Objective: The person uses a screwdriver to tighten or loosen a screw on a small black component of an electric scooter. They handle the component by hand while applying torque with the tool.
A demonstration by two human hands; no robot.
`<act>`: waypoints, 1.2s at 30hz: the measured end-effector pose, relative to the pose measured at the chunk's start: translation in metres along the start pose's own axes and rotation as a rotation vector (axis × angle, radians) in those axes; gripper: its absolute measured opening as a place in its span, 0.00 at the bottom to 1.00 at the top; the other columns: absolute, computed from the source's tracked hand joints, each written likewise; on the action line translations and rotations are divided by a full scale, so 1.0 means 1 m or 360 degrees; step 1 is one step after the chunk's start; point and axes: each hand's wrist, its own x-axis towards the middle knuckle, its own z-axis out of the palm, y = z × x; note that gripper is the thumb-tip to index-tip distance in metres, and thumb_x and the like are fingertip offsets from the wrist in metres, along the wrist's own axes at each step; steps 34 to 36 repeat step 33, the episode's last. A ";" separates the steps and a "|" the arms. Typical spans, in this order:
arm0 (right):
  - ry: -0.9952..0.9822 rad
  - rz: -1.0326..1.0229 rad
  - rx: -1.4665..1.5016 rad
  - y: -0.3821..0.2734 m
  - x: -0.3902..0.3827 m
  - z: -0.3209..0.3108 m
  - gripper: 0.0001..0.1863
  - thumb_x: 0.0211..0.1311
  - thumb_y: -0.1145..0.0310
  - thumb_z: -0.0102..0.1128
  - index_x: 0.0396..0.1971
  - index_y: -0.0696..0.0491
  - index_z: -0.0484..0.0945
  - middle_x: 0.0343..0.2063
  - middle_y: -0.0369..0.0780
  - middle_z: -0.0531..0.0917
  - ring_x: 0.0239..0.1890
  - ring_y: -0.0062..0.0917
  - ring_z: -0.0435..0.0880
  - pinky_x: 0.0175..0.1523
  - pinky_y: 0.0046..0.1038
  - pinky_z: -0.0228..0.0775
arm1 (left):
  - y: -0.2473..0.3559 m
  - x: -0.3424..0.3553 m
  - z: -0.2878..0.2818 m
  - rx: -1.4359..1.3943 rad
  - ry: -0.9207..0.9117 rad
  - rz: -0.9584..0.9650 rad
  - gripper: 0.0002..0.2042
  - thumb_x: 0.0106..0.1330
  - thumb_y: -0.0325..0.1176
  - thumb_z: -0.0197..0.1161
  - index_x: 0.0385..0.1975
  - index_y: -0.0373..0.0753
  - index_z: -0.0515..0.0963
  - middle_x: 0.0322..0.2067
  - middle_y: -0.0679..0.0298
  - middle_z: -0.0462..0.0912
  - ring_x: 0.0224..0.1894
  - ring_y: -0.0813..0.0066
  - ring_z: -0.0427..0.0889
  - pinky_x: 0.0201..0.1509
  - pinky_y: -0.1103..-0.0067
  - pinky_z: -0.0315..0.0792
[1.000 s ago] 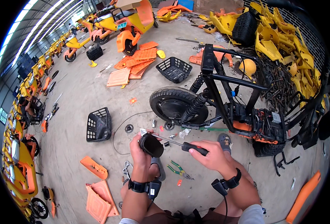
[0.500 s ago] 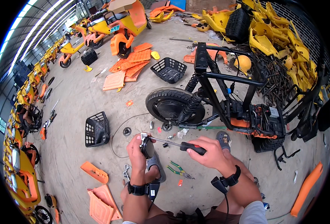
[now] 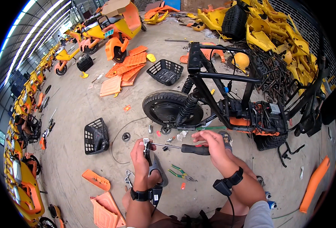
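Observation:
In my left hand [image 3: 139, 156] is a round black part [image 3: 148, 152] with a pale metal bracket [image 3: 146, 141], the fingers closed around its side. A screwdriver [image 3: 195, 149] with a black and red handle lies level between my hands, its shaft reaching the bracket. The handle's end rests in the palm of my right hand [image 3: 216, 149]; the fingers are loosened and stretched above it, and the thumb is hard to make out. On the floor below lie green-handled pliers [image 3: 182, 173]. Small metal parts, among them a toothed sprocket [image 3: 126, 136], lie beyond my hands.
A stripped black scooter frame [image 3: 221, 79] with its rear wheel [image 3: 164, 108] stands ahead on the right. Black baskets [image 3: 96, 136] and orange panels [image 3: 105, 209] lie around. Yellow body parts [image 3: 263, 34] are heaped at the far right. Scooters [image 3: 118, 34] stand at the left and back.
The fingers of my right hand have opened out from their wrap around the screwdriver handle. The screwdriver shaft lies more level. My left hand still holds the round part.

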 end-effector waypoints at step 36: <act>0.0094 0.0444 0.0588 0.013 0.020 -0.021 0.13 0.64 0.64 0.54 0.37 0.60 0.78 0.34 0.45 0.84 0.41 0.32 0.83 0.55 0.34 0.73 | -0.014 -0.012 0.017 -0.0273 0.0115 -0.0266 0.20 0.75 0.41 0.42 0.36 0.31 0.78 0.25 0.58 0.80 0.29 0.72 0.79 0.38 0.77 0.72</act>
